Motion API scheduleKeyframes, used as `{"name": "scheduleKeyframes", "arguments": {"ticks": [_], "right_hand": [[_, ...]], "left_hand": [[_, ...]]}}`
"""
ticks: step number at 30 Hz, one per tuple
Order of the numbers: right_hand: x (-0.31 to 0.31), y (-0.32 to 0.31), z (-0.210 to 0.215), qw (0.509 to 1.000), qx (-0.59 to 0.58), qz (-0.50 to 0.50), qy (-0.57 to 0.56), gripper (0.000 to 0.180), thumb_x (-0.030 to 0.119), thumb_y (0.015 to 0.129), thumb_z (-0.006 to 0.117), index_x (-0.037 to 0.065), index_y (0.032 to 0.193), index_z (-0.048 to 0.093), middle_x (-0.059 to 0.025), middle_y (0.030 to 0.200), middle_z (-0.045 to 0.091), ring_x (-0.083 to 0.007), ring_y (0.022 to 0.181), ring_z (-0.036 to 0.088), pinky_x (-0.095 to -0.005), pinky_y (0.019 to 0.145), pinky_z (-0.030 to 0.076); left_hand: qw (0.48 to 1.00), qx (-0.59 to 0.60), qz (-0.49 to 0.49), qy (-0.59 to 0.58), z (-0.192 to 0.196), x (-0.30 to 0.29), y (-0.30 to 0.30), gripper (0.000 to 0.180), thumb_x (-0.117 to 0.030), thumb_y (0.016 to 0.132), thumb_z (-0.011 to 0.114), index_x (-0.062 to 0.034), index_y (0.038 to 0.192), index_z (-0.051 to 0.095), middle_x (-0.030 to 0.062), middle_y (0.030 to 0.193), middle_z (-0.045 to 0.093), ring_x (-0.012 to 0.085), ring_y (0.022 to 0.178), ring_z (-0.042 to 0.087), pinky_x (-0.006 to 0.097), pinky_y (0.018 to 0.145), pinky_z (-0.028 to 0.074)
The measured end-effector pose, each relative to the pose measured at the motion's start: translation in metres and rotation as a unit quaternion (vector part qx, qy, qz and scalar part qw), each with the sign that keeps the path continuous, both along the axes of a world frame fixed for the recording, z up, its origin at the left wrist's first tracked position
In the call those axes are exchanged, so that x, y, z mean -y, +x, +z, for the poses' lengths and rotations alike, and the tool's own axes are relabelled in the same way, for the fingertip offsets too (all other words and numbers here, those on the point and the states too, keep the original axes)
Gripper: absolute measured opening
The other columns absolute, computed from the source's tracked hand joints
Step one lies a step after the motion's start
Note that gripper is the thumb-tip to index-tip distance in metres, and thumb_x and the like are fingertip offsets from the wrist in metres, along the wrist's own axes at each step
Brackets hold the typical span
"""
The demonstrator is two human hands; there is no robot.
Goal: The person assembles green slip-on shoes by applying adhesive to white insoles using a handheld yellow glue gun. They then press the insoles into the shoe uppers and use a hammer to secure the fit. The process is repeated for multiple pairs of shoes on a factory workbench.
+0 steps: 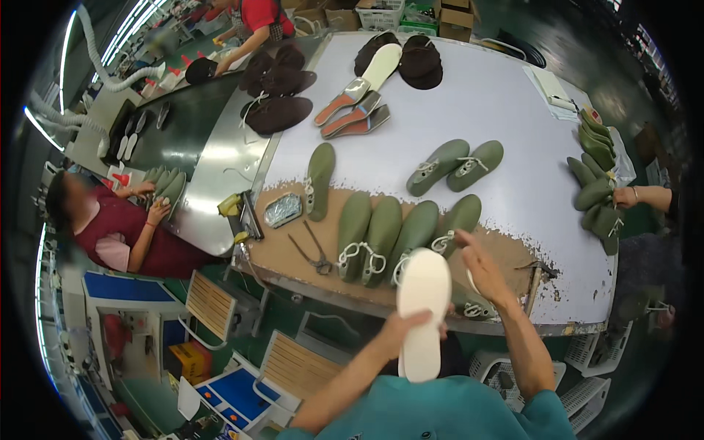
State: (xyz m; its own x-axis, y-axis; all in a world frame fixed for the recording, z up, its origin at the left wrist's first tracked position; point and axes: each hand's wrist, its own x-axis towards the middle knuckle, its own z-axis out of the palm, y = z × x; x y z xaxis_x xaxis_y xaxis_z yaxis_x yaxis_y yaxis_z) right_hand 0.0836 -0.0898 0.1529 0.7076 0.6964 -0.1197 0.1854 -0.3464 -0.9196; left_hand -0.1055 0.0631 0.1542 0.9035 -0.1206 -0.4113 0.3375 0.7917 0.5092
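My left hand [411, 328] is closed around a small stack of white insoles [425, 282], held upright in front of my body. My right hand [480, 270] is raised over the table edge beside a green shoe last [462, 215], its visible fingers stretched out. A thin white edge shows by its palm; I cannot tell what that is. Several more green lasts with white cords, such as this last [382, 235], lie side by side on the brown worn patch. Another corded last [473, 305] lies partly hidden below my right hand.
Pincers [314, 249], a foil-wrapped block [283, 210] and a hammer [539, 275] lie on the table [381, 165]. Farther off are dark shoe uppers [277, 114] and orange-lined pieces [356, 117]. Co-workers stand left [117, 227], at the back [257, 29] and right [649, 196].
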Motion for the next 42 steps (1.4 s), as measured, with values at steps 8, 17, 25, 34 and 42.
{"name": "scheduleKeyframes", "arguments": {"ticks": [8,17,25,34,42], "right_hand": [[0.096,-0.073,-0.064,0.944,0.197,0.025,-0.263,0.062,0.031,0.083,0.083,0.005,0.136,0.063,-0.0204,0.129,0.067,-0.0383,0.123,0.061,-0.0456,0.107,0.047],[0.085,-0.104,-0.118,0.960,0.196,-0.105,-0.167,0.061,0.019,0.071,0.090,0.011,0.128,0.070,-0.0141,0.120,0.072,-0.0367,0.113,0.068,-0.0452,0.098,0.054],[0.083,-0.113,-0.103,0.972,0.134,-0.049,-0.189,0.071,0.021,0.077,0.084,0.016,0.143,0.061,-0.0177,0.140,0.061,-0.0399,0.122,0.062,-0.0500,0.100,0.052],[0.117,-0.174,-0.119,0.941,0.056,-0.283,-0.180,0.068,0.018,0.085,0.083,0.006,0.146,0.055,-0.0225,0.142,0.060,-0.0408,0.131,0.057,-0.0465,0.112,0.044],[0.043,-0.124,-0.126,0.864,-0.177,-0.461,-0.098,0.051,0.022,0.090,0.081,-0.004,0.129,0.063,-0.0213,0.121,0.071,-0.0330,0.113,0.067,-0.0400,0.096,0.050]], "left_hand": [[0.894,-0.116,0.424,0.092,-0.040,-0.157,-0.103,0.056,-0.040,0.097,0.055,0.0091,0.125,0.056,0.0170,0.108,0.067,0.0271,0.090,0.068,0.040,0.080,0.058],[0.824,-0.270,0.495,0.048,-0.099,-0.076,-0.213,0.063,-0.019,0.083,0.056,0.0030,0.141,0.044,0.0238,0.125,0.056,0.0444,0.113,0.063,0.057,0.100,0.055],[0.857,-0.314,0.386,0.135,-0.067,-0.054,-0.159,0.062,-0.018,0.088,0.055,0.0056,0.143,0.041,0.0295,0.121,0.063,0.0408,0.108,0.068,0.052,0.094,0.059],[0.878,-0.238,0.332,0.249,-0.050,-0.082,-0.103,0.057,-0.017,0.092,0.054,0.0085,0.142,0.042,0.0300,0.117,0.066,0.0399,0.100,0.072,0.049,0.089,0.061],[0.909,-0.204,0.258,0.255,-0.069,-0.169,-0.094,0.056,-0.012,0.091,0.053,0.0084,0.142,0.041,0.0279,0.114,0.066,0.0403,0.102,0.072,0.048,0.086,0.062]]}}
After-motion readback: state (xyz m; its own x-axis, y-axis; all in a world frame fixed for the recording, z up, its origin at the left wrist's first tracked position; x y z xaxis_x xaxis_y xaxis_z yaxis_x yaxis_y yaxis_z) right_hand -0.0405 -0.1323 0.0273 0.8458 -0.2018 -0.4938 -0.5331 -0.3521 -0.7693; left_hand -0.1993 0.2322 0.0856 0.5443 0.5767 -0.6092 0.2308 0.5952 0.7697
